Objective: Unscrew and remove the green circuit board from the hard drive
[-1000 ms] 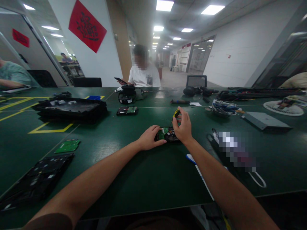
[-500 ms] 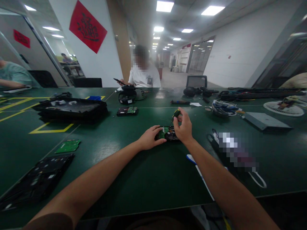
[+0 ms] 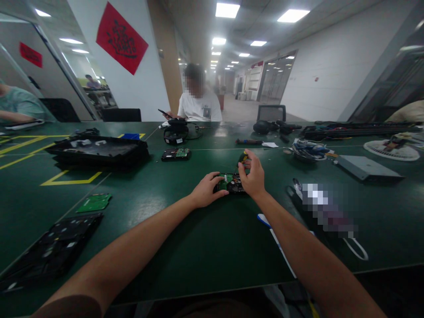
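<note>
A hard drive [image 3: 236, 187] with a green circuit board lies on the green table in front of me. Its left end is gripped between the thumb and fingers of my left hand [image 3: 208, 190]. Above the drive's right part, my right hand [image 3: 253, 174] is closed around a screwdriver [image 3: 243, 158] with a black and yellow handle. The handle tilts up to the right. I cannot make out whether the tip touches the drive, and my right hand hides the drive's right end.
Another hard drive [image 3: 176, 154] lies farther back, left of centre. At left are a black tray-like housing [image 3: 99, 152], a green circuit board [image 3: 94, 202] and a black panel [image 3: 53, 247]. A silver metal box [image 3: 367, 168] and bundled cables [image 3: 308, 149] are at right. A person [image 3: 200, 104] sits opposite.
The screwdriver has shifted slightly in my right hand, and its shaft shows less than before. My left hand stays in place on the hard drive.
</note>
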A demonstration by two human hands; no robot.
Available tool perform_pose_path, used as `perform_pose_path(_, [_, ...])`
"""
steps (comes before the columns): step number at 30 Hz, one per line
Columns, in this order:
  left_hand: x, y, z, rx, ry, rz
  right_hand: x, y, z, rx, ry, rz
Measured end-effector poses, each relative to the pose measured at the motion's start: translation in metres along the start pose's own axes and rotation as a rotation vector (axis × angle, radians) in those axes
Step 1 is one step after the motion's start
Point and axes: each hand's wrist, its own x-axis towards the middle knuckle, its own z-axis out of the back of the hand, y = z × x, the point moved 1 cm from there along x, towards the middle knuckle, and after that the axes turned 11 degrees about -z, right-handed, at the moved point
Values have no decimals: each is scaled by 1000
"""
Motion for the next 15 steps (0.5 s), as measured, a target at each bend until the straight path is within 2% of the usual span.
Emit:
perform_pose_path(5, [0, 3, 0, 63, -58, -66, 0, 1, 1, 2, 4, 18])
perform_pose_path(15, [1, 3, -1, 131, -65, -108, 2, -1, 0, -13, 4, 22])
